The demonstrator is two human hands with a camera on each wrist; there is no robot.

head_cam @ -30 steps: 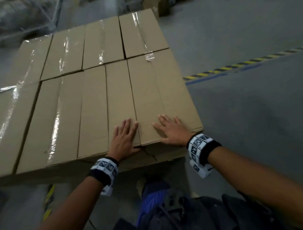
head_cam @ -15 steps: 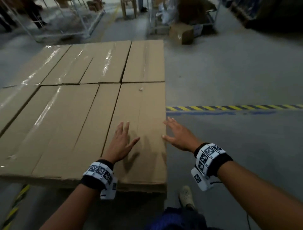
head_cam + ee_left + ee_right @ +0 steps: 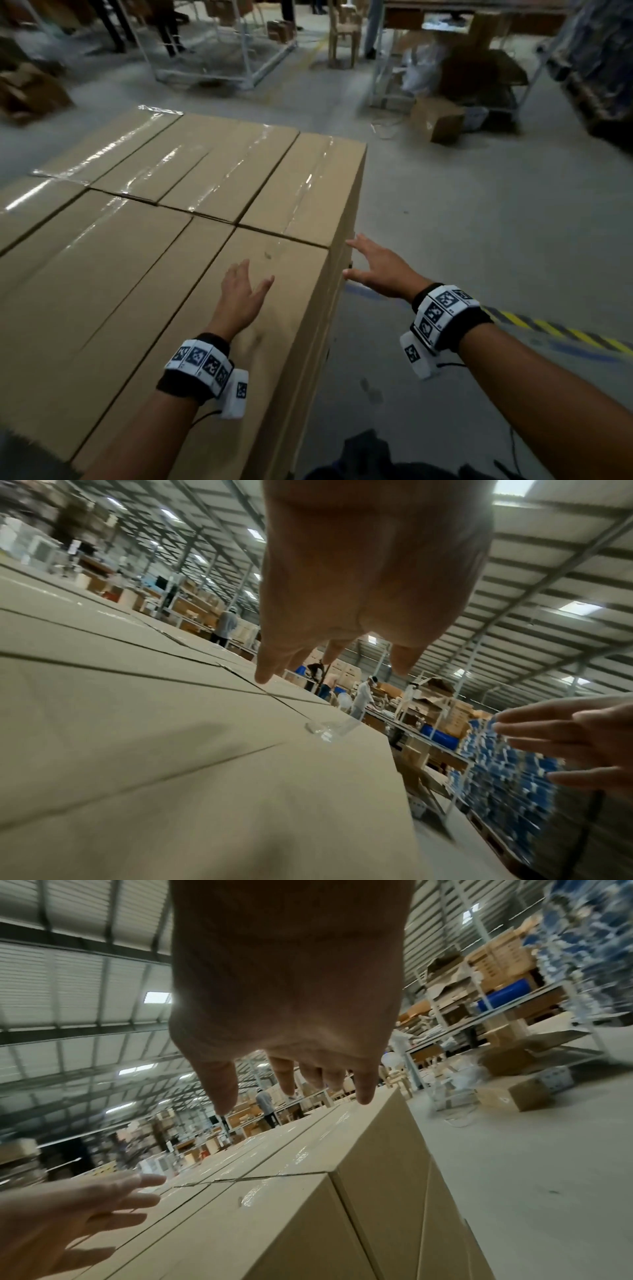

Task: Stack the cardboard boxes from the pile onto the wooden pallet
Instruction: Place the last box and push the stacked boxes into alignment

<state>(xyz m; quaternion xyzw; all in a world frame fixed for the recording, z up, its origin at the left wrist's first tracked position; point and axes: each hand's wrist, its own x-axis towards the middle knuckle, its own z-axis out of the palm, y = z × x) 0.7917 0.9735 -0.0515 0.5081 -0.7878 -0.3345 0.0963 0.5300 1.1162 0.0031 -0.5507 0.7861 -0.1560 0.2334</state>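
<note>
Both hands are out over a tight block of long cardboard boxes (image 3: 164, 274) that fills the left and middle of the head view, their tops level with one another and several seams glossy with clear tape. The left hand (image 3: 239, 298) hovers just above the top of the nearest right-hand box (image 3: 274, 342), fingers (image 3: 263, 666) straight and slightly spread, grasping nothing; the left wrist view shows a clear gap and a shadow between the fingertips and the cardboard. The right hand (image 3: 380, 270) is beyond the right edge of the stack, palm turned toward the boxes' side face, fingers extended and released, holding nothing. Its fingertips lie very near the upper corner where two boxes meet end to end, but whether they actually touch the cardboard cannot be told. In the right wrist view the same hand (image 3: 287, 988) hangs above that corner, with the left hand (image 3: 68, 1221) lower left over the box tops. No wooden pallet shows under the stack from any view. On the grey concrete floor (image 3: 479, 222) to the right runs a yellow-and-black striped line (image 3: 561, 329), and farther back lies a small loose carton (image 3: 436, 118) near metal racking (image 3: 387, 68). Blue-and-white stacked goods (image 3: 507, 777) stand at the right in the left wrist view.
</note>
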